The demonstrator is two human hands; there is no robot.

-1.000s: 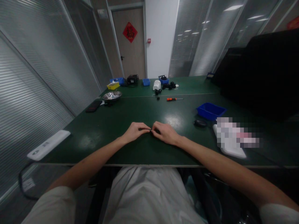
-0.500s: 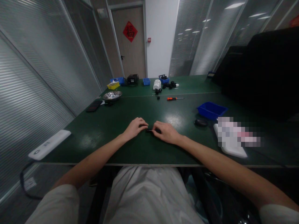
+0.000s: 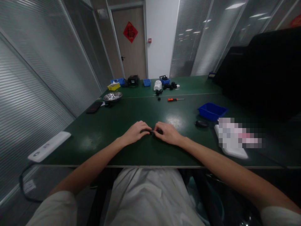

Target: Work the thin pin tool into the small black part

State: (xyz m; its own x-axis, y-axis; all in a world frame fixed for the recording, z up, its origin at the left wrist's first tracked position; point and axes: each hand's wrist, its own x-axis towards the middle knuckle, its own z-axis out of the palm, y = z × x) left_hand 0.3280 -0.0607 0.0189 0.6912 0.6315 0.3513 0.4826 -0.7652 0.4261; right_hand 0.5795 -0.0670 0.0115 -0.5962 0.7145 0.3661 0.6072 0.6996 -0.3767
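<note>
Low over the green table (image 3: 131,150), my two hands meet at a small dark part (image 3: 151,132) with a thin shiny piece on it; its kind is too small to make out. My left hand (image 3: 136,133) pinches its left end between thumb and fingers. From the other side, my right hand (image 3: 167,133) closes thumb and forefinger on its right end. The fingers hide most of the part. Farther off, beyond both hands, lies an orange and black screwdriver (image 3: 172,99), beside a tiny black piece (image 3: 159,99).
To the right are a blue tray (image 3: 213,111), a black computer mouse (image 3: 201,124) and a white pad (image 3: 232,151). A metal bowl (image 3: 113,97) and a dark phone (image 3: 94,107) lie at left, with a white power strip (image 3: 49,146) nearer. Small bins and a white device (image 3: 157,85) stand behind.
My left hand has moved slightly right and closed on the dark part's left end. My right hand has barely moved and keeps its pinch.
</note>
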